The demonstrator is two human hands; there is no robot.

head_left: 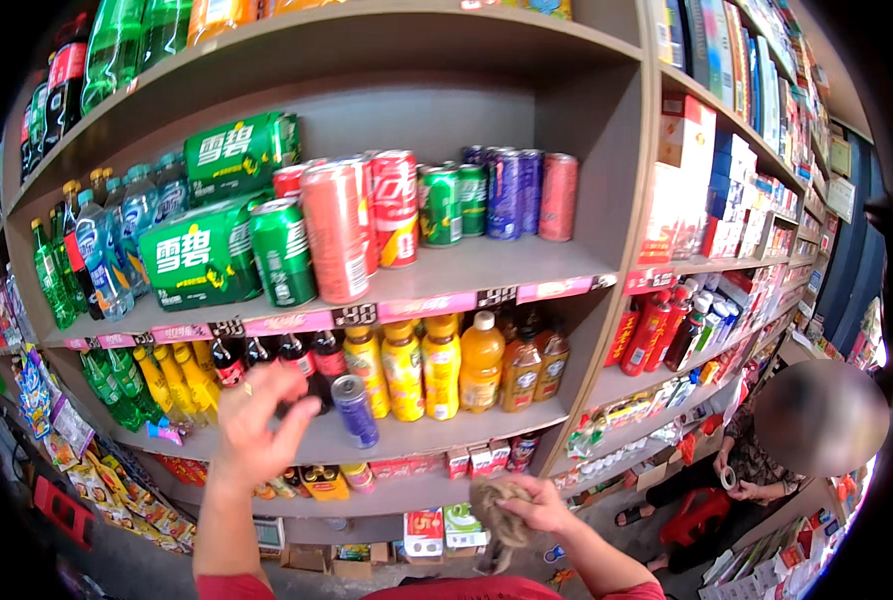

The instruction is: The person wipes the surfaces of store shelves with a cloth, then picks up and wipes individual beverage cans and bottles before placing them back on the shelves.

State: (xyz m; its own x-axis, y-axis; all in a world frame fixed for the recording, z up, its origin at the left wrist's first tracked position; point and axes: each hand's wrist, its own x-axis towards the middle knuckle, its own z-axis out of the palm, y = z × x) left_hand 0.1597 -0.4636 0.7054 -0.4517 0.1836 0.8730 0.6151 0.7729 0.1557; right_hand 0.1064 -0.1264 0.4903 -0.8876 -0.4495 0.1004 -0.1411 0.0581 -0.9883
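My left hand (262,420) is raised in front of the lower drinks shelf, its thumb apart from its bent fingers. Dark cola bottles (327,352) show just behind it, and nothing is visible in its grasp. Close to its right, a slim blue-purple can (355,412) stands on the shelf's front edge. In my right hand (544,503), lower and further right, is a crumpled brownish cloth (500,510) that hangs down from the fingers. On the shelf above stand a pink can (337,235), a green can (282,255) and green multipacks (199,250).
Yellow drink bottles (403,370) and an orange juice bottle (482,365) fill the lower shelf beside the can. Pink label strips line the upper shelf edge (407,307). At the right, a seated person (767,470) holds a roll of tape. A red stool (64,512) is low left.
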